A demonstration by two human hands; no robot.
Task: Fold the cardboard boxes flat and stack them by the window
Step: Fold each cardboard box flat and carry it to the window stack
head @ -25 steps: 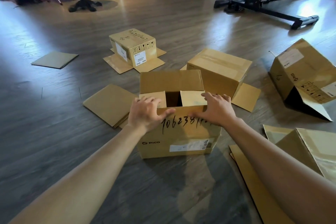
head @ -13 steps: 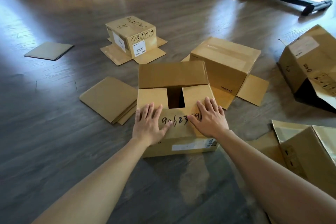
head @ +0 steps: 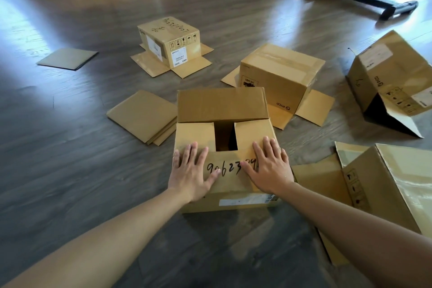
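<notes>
- Set on the wooden floor (head: pixel 70 147) directly in front of the person: the near cardboard box (head: pixel 224 184), standing upright, its near top flap bearing handwritten digits and folded down over the two inner flaps.
- Left half-shut on top: far flap (head: pixel 222 104) folded partly over, a dark gap (head: pixel 225 134) open between the inner flaps.
- Pressed flat on the near flap, left of the digits: left hand (head: pixel 190 172), fingers straight and spread, gripping nothing.
- Pressed flat on the same flap, right of the digits: right hand (head: pixel 268 168), fingers likewise extended, thumb toward the writing, nothing grasped.
- Probably placed so to bear down evenly on both sides and start collapsing the box, though only a judgement.
- Scattered around, not yet flattened: small labelled box (head: pixel 169 41) sitting on its splayed flaps, taped box (head: pixel 280 77) just beyond, tipped box (head: pixel 392 77) at right, open box (head: pixel 392 184) near the right forearm.
- Already flat on the floor: folded sheets (head: pixel 142 116) just beside the near box, another flat piece (head: pixel 67 58) well apart at left.
- No window in view, so no stack visible there.
</notes>
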